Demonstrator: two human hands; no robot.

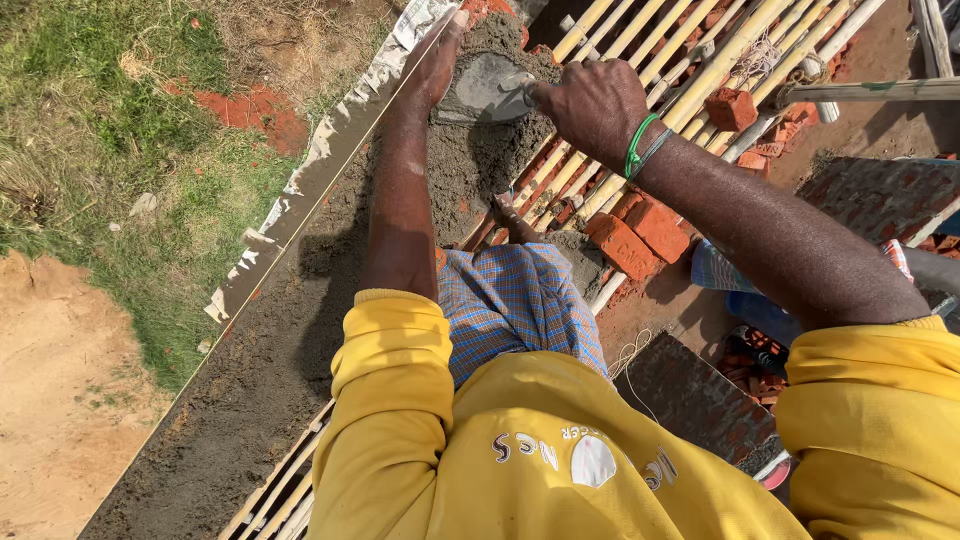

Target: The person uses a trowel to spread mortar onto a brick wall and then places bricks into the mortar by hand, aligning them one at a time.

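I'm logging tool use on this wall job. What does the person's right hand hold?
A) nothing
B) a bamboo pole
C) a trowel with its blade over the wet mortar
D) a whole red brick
C: the right hand grips the handle of a trowel, whose grey blade lies over the mortar, while the left hand rests beside the blade on the mortar bed.

A long wall top is covered in wet grey mortar. Beside it runs a platform of yellow bamboo poles. Red bricks and small broken red brick bits lie on the poles.
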